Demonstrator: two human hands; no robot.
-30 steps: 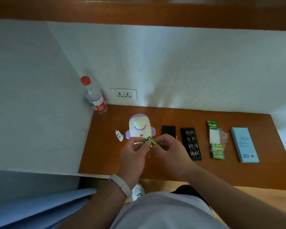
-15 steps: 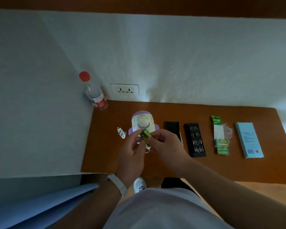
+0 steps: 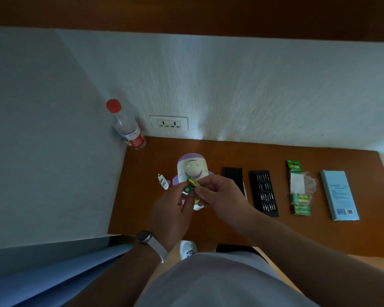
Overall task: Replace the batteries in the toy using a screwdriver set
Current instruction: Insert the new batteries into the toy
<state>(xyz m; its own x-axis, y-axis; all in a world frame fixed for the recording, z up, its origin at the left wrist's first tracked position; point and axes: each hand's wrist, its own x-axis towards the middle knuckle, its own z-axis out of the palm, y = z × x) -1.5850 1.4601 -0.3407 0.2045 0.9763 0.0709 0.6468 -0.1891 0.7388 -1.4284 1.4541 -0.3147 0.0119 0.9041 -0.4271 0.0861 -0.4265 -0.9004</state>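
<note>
A white and purple toy (image 3: 192, 169) lies on the brown desk (image 3: 231, 151), partly hidden by my hands. Just above it, my right hand (image 3: 217, 193) pinches a green and gold battery (image 3: 193, 182). My left hand (image 3: 171, 209) pinches a second green battery (image 3: 187, 190), seen end-on, right beside the first. A small white piece (image 3: 163, 181) lies left of the toy. The black bit tray (image 3: 263, 192) of the screwdriver set lies to the right, with its black lid (image 3: 232, 176) next to the toy. A green battery pack (image 3: 299, 189) in torn wrapping lies further right.
A clear bottle (image 3: 126, 127) with a red cap stands in the back left corner by a wall socket (image 3: 169, 124). A light blue box (image 3: 339, 194) lies at the desk's right end. White walls close off the left and back.
The camera view shifted slightly. Both hands have stayed over the toy, and the two batteries have come apart a little, one in each hand.
</note>
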